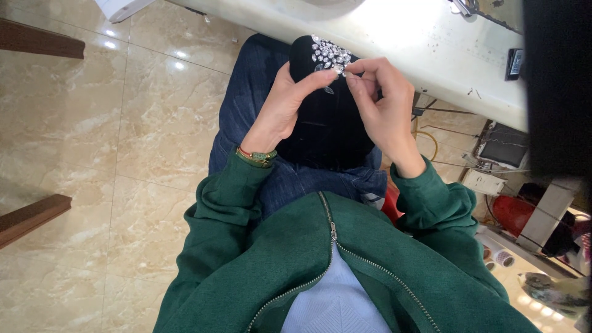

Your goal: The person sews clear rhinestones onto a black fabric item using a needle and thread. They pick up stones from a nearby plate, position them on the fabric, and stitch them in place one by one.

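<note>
In the head view, the person is sitting and looking down at their lap; a black velvet piece (327, 126) is resting on the lap, over blue jeans (246, 105), with its far end lying close against the edge of a pale worktable (394, 37); a cluster of clear rhinestones (330, 54) is sitting on that far end of the black piece. The left hand (285, 105) is cupping the left side of the velvet piece, its fingers curled round the edge and one finger stretching across to the stones; the right hand (382, 102) is hovering over the right side, thumb and forefinger pinching together at the near edge of the rhinestone cluster, where the two hands are meeting; whether something small is being held in that pinch is too fine to tell. A green bracelet (259, 157) is circling the left wrist; both arms are wearing the sleeves of a green zip jacket (246, 271), which is hanging open over a pale blue top (336, 305). Beige marble floor tiles (111, 135) are spreading out to the left; under the table on the right, cables and a red object (512, 213) are lying in a clutter.
</note>
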